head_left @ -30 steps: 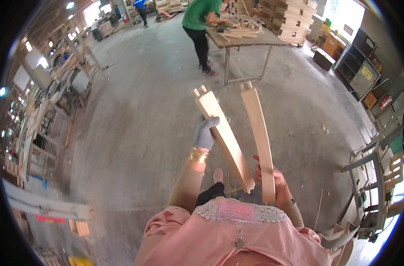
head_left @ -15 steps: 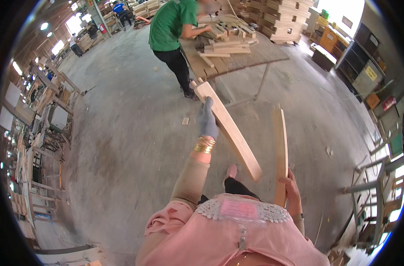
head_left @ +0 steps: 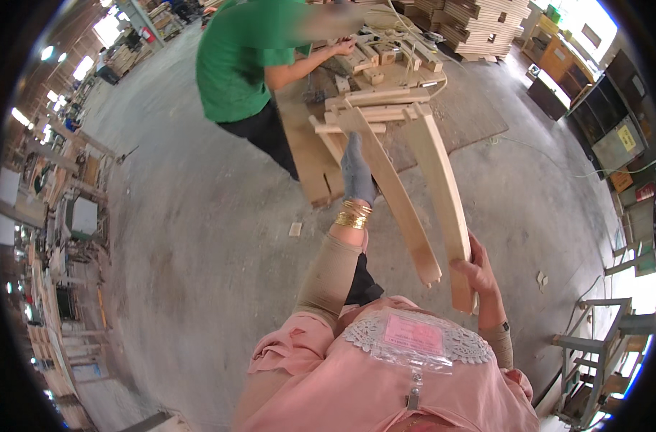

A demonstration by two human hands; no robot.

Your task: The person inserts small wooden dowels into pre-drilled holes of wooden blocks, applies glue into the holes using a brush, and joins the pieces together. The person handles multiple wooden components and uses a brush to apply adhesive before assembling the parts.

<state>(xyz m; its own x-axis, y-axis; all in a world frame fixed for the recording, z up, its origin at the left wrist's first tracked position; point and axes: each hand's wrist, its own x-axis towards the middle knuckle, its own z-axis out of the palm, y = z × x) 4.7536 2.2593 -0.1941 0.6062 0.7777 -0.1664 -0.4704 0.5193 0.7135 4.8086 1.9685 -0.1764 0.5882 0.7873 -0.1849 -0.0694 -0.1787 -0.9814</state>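
In a grey glove, my left hand (head_left: 356,171) is closed on a long, pale wooden slat (head_left: 396,198) near its far end. That slat slants away from me, with its near end in the air above the floor and small pegs at its ends. A second long wooden slat (head_left: 444,191), slightly curved, is in my right hand (head_left: 478,271). The bare fingers wrap round it near its close end. The far ends of both slats reach over the front edge of the worktable (head_left: 472,119), where more wooden pieces (head_left: 385,101) lie piled. Whether they touch that pile I cannot tell.
A person in a green shirt (head_left: 234,65) works at the table's left side. Stacked wooden parts (head_left: 486,25) stand behind it. At the right is a metal stand (head_left: 587,345); racks with wood (head_left: 61,281) line the left. A small wood scrap (head_left: 295,229) lies on the concrete floor.
I have come closer to the table and the person in green. The right slat has lifted and swung forward, its far end now over the table; the left slat also reaches the table edge.
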